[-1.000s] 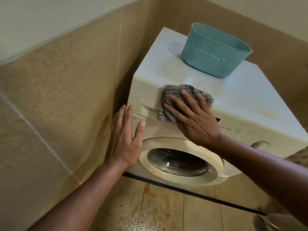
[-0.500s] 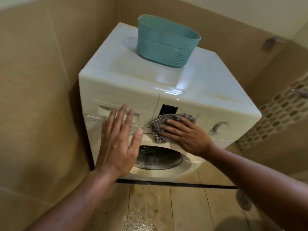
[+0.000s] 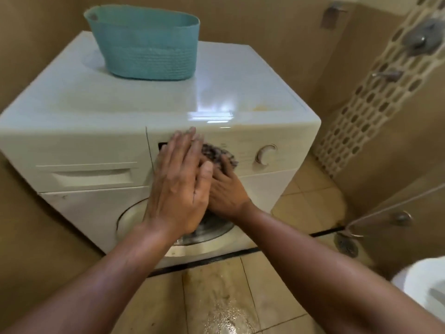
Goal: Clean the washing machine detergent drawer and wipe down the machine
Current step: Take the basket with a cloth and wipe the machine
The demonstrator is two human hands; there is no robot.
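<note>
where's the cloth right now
In the head view, the cloth is on the control panel, under the right hand, just left of the dial.

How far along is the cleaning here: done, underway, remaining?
Done: nothing clearly; the white washing machine's top bears a yellowish stain. In hand: the right hand presses a dark checked cloth on the control panel beside the round dial, left hand flat alongside. Left: the white detergent drawer sits closed, and the teal woven basket covers part of the top.
</note>
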